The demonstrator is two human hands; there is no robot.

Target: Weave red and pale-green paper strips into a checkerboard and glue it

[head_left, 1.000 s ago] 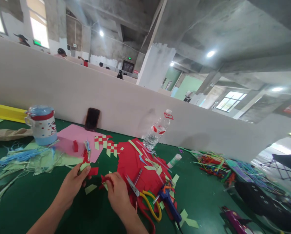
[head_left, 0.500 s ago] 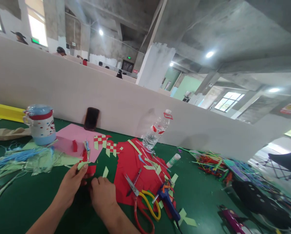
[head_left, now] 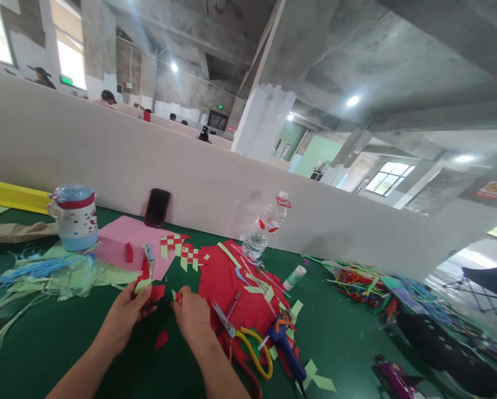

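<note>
My left hand (head_left: pixel 126 313) is closed on a folded paper piece (head_left: pixel 143 284) in light green and red, with a narrow red and bluish end pointing up. A few centimetres to its right, my right hand (head_left: pixel 192 316) pinches a small paper scrap (head_left: pixel 175 296), light green and red at its tip. Its other fingers curl under and are partly hidden. Below, between the hands, lies a red paper scrap (head_left: pixel 161 339). Woven red-and-green checkered paper pieces (head_left: pixel 190 257) rest just beyond the hands. Scissors (head_left: pixel 232 331) with a yellow and a red handle lie beside my right forearm.
Red paper (head_left: pixel 219 277), a glue gun (head_left: pixel 285 349), a glue stick (head_left: pixel 294 277) and a water bottle (head_left: pixel 265 227) are to the right. A phone (head_left: pixel 157 208) leans on the white partition (head_left: pixel 207 188). A mug (head_left: pixel 77 219) and stringy fibres (head_left: pixel 40 269) occupy the left.
My right hand has moved right, away from my left hand, to where a green scrap lay. The red scrap below has come into view. The camera has tilted up slightly.
</note>
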